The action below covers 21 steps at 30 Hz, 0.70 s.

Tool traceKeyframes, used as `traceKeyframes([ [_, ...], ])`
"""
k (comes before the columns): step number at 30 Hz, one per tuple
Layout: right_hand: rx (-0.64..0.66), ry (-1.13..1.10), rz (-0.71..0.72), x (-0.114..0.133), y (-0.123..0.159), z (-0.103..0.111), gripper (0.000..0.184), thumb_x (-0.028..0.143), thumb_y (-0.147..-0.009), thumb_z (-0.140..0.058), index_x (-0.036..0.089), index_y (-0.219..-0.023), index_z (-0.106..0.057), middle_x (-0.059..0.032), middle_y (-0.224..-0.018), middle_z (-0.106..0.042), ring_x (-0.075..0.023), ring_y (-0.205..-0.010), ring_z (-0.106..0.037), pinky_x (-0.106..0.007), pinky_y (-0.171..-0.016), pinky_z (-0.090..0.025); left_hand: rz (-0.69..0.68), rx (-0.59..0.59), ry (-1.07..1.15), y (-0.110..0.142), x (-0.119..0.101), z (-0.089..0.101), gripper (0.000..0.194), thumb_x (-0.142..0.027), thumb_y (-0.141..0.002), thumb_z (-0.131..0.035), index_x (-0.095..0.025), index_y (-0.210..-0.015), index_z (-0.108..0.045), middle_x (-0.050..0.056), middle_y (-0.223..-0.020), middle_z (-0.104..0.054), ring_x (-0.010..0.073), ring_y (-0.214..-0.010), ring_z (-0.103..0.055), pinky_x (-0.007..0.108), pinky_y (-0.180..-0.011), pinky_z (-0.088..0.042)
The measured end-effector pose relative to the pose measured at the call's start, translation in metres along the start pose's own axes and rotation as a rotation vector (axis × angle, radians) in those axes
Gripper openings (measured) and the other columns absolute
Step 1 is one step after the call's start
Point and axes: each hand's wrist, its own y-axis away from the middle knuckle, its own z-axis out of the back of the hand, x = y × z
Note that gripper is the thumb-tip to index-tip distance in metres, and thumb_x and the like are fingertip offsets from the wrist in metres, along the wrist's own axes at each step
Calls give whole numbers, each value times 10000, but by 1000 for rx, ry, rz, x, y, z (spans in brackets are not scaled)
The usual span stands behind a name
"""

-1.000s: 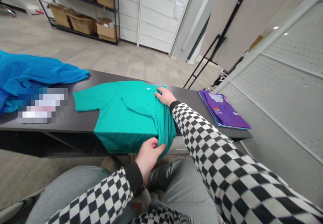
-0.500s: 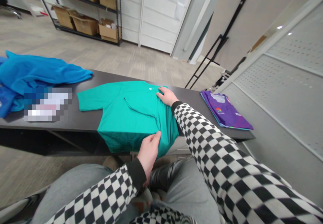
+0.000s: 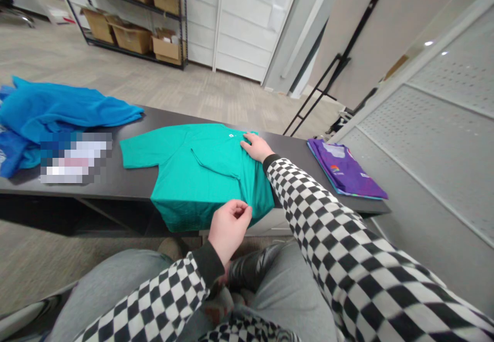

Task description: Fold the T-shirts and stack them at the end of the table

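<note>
A green T-shirt [image 3: 193, 177] lies across the dark table, one short sleeve stretched out to the left and its hem drooping over the front edge. A small white logo shows near the top, and a loose fold crosses its middle. My right hand [image 3: 258, 147] rests on the shirt's upper right part, fingers extended and pressing the cloth. Lower down, at the front edge, my left hand [image 3: 229, 229] is closed in a pinch at the shirt's lower right side; the cloth between its fingertips is mostly hidden.
Crumpled blue clothing [image 3: 69, 108] lies at the table's left, beside a blurred-out flat item [image 3: 75, 159]. A folded purple garment stack [image 3: 347, 169] sits at the right end. Beyond the table [image 3: 139, 185] stand a shelf with cardboard boxes [image 3: 133, 38] and a perforated panel [image 3: 436, 126].
My left hand has turned slightly and shifted a little right along the shirt's front edge. The cloth beneath it hangs less low. My right hand stays in place.
</note>
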Motion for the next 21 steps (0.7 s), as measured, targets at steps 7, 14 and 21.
traceKeyframes([
  [7, -6, 9, 7, 1, -1, 0, 622, 504, -1145, -568, 172, -1667, -631, -125, -1776, -533, -317, -1675, -471, -473, -1415, -330, 5, 24, 35, -3, -7, 4, 336, -501, -931, -768, -207, -797, -677, -5, -682, -673, 141, -612, -592, 252, -587, -424],
  [14, -6, 16, 5, -1, -2, -2, 625, 513, -1148, -569, 180, -1673, -628, -117, -1781, -528, -321, -1679, -464, -473, -1420, -318, 146, 10, -2, -10, -3, 6, 408, -574, -880, -785, -179, -982, -766, -64, -550, -550, 124, -484, -414, 274, -497, -259],
  [21, -6, 11, 7, -3, -2, -4, 631, 529, -1149, -567, 192, -1678, -625, -112, -1785, -523, -320, -1682, -461, -473, -1421, -319, 66, 45, -189, -13, 2, 14, 508, -586, -1022, -634, -220, -670, -647, -43, -533, -486, 131, -526, -418, 313, -557, -265],
])
